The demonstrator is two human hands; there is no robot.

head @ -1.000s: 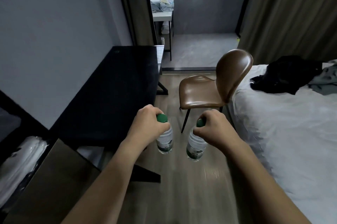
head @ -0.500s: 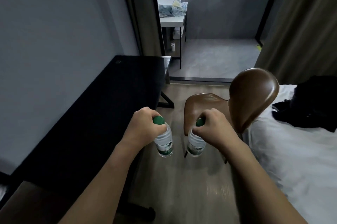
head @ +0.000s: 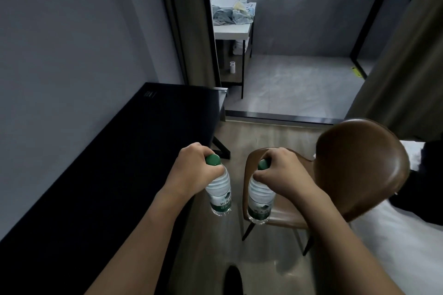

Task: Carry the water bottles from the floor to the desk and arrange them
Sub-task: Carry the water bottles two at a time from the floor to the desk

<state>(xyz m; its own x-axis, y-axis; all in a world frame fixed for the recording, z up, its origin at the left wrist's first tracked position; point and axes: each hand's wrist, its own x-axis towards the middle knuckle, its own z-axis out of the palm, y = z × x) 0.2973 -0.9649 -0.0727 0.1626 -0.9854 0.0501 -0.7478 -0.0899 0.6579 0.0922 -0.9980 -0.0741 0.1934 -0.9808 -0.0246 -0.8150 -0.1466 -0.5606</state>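
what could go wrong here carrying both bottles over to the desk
Each bottle hangs from fingers curled round its neck just under the green cap: the left hand holds the left bottle, the right hand the right bottle. Either might slip free. The brown chair stands close on the right, so the right bottle could knock it. The black desk is dark, making its edge easy to misjudge.

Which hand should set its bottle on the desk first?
Probably the left hand: its bottle hangs beside the desk edge, while the right hand holds its bottle over the chair.
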